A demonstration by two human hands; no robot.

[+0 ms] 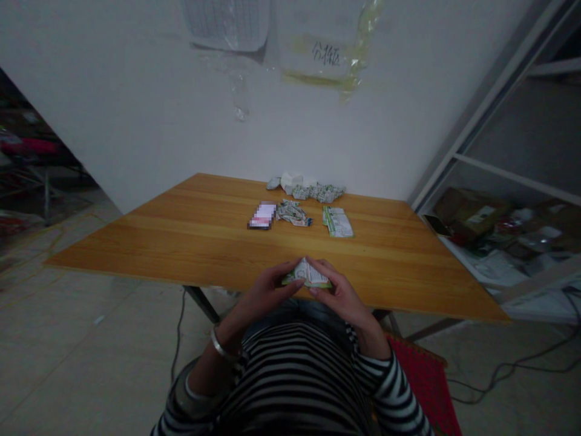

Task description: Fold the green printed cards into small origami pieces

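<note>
A green-and-white printed paper (311,276) is between my two hands at the table's near edge, its top folded to a point. My left hand (278,284) pinches its left side, thumb across the front. On the other side my right hand (338,290) grips the right corner with fingers and thumb. Further back lies a flat green-and-white printed paper (339,222), looking much the same as the one I hold. A crumpled printed paper (294,213) rests left of it, beside a phone (263,215) with a blurred-out screen.
Several crumpled papers (313,189) line the back of the wooden table (190,236), against the white wall (272,133). Right of the table stands a shelf with a cardboard box (472,212). A red chair seat (429,378) and cables (494,375) are at lower right.
</note>
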